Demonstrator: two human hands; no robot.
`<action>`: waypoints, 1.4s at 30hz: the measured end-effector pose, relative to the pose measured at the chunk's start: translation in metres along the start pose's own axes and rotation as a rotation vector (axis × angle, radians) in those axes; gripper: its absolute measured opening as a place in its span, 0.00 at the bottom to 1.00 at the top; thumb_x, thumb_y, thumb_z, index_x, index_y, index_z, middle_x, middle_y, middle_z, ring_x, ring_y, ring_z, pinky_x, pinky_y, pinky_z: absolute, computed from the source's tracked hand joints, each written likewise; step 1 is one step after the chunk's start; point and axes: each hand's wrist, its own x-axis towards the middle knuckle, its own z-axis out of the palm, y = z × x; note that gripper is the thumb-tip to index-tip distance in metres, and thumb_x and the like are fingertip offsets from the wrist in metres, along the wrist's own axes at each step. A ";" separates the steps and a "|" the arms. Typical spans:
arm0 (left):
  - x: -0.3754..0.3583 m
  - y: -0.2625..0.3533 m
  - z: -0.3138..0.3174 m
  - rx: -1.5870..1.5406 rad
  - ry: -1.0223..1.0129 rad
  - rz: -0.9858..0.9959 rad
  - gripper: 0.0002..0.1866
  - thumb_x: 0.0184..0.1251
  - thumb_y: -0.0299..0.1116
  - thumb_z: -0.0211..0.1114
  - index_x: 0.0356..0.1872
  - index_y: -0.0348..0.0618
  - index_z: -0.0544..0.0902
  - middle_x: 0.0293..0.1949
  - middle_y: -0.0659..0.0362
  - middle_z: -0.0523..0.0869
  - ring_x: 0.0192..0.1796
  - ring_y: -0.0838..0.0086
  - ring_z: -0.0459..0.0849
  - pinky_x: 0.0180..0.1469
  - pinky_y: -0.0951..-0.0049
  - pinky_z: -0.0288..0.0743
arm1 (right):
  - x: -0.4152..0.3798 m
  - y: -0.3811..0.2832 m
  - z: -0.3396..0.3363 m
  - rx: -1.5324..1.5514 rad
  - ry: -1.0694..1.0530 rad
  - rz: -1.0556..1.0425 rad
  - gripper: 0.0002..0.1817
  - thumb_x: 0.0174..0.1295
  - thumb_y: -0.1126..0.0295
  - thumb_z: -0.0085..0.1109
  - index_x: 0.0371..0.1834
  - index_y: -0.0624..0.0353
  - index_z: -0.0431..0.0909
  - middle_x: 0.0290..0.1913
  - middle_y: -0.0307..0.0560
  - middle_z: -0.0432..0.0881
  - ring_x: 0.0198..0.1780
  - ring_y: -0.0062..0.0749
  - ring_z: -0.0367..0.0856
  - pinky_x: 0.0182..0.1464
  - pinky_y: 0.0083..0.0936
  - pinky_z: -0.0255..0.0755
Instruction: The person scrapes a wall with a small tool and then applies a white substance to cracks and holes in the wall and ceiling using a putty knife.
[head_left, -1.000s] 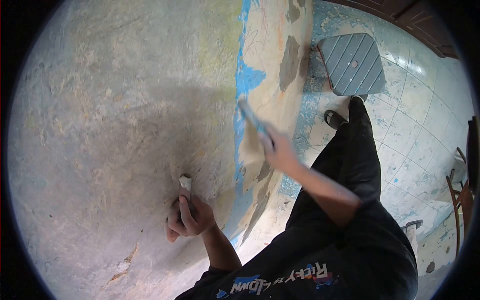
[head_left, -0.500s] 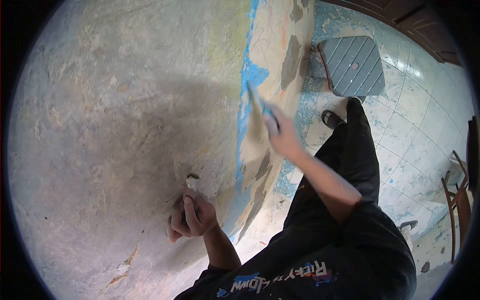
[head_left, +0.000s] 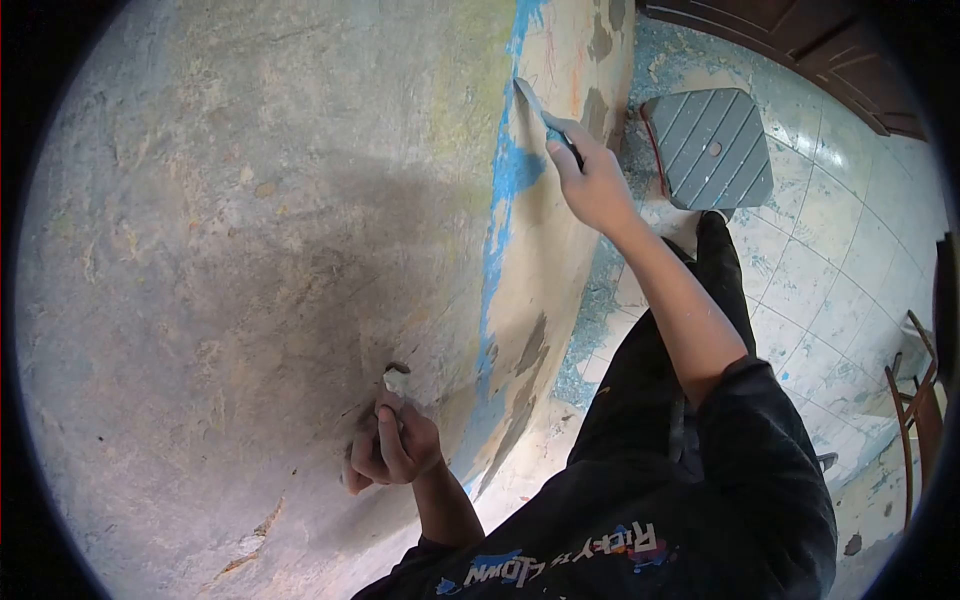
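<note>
Presently: far scraper (head_left: 532, 102), likely light, stiff, best held by handle (head_left: 555, 136); your right hand (head_left: 597, 188) grips it, left hand (head_left: 402, 447) pinches near tool (head_left: 396, 383).

Standing on the paint-flecked tiled floor (head_left: 830, 290), a grey ribbed stool (head_left: 695, 165); farther off, dark brown wood panelling (head_left: 850, 50); at right, a brown wooden frame (head_left: 929, 420).
</note>
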 end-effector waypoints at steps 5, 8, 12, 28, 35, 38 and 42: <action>-0.001 -0.003 -0.003 -0.015 -0.017 0.020 0.13 0.55 0.31 0.79 0.41 0.53 0.86 0.36 0.67 0.85 0.40 0.73 0.76 0.50 0.63 0.55 | -0.083 0.024 0.024 -0.028 -0.084 0.047 0.20 0.75 0.65 0.51 0.67 0.57 0.75 0.43 0.60 0.83 0.40 0.43 0.85 0.46 0.34 0.76; 0.000 -0.002 -0.001 -0.025 -0.003 0.021 0.13 0.55 0.31 0.79 0.41 0.53 0.86 0.36 0.68 0.85 0.39 0.74 0.76 0.49 0.63 0.55 | -0.139 0.020 0.040 0.118 -0.215 0.170 0.22 0.75 0.63 0.51 0.69 0.55 0.73 0.42 0.61 0.83 0.41 0.47 0.85 0.47 0.38 0.76; 0.001 -0.002 -0.007 0.002 -0.063 0.050 0.15 0.54 0.30 0.79 0.41 0.54 0.85 0.36 0.68 0.83 0.39 0.75 0.75 0.49 0.64 0.55 | -0.091 0.019 0.035 0.069 -0.036 0.040 0.23 0.74 0.62 0.51 0.69 0.53 0.72 0.32 0.62 0.81 0.33 0.53 0.84 0.39 0.40 0.75; 0.003 0.001 -0.004 -0.023 -0.055 0.037 0.16 0.55 0.28 0.78 0.44 0.57 0.84 0.35 0.70 0.81 0.41 0.79 0.75 0.49 0.66 0.53 | 0.011 0.001 -0.023 -0.040 -0.109 -0.092 0.16 0.74 0.64 0.50 0.60 0.54 0.76 0.37 0.61 0.82 0.40 0.55 0.84 0.45 0.42 0.74; 0.007 0.002 -0.003 -0.042 -0.053 0.057 0.16 0.55 0.27 0.78 0.42 0.56 0.83 0.36 0.69 0.80 0.40 0.78 0.75 0.49 0.65 0.54 | -0.049 0.016 -0.001 -0.004 -0.150 -0.079 0.17 0.74 0.64 0.51 0.62 0.54 0.76 0.33 0.61 0.81 0.36 0.56 0.82 0.42 0.43 0.73; -0.003 -0.004 -0.007 -0.046 -0.067 0.049 0.17 0.54 0.26 0.78 0.42 0.58 0.84 0.36 0.68 0.80 0.42 0.76 0.74 0.48 0.65 0.54 | -0.038 0.014 -0.013 -0.005 -0.192 -0.075 0.18 0.73 0.64 0.52 0.63 0.53 0.75 0.33 0.61 0.81 0.36 0.58 0.82 0.42 0.43 0.73; -0.007 -0.003 -0.002 -0.051 0.017 0.009 0.15 0.53 0.30 0.79 0.42 0.55 0.85 0.36 0.68 0.83 0.42 0.73 0.73 0.49 0.64 0.55 | -0.049 0.017 -0.007 -0.012 -0.162 -0.103 0.19 0.73 0.64 0.52 0.64 0.54 0.75 0.35 0.62 0.82 0.36 0.58 0.82 0.42 0.43 0.73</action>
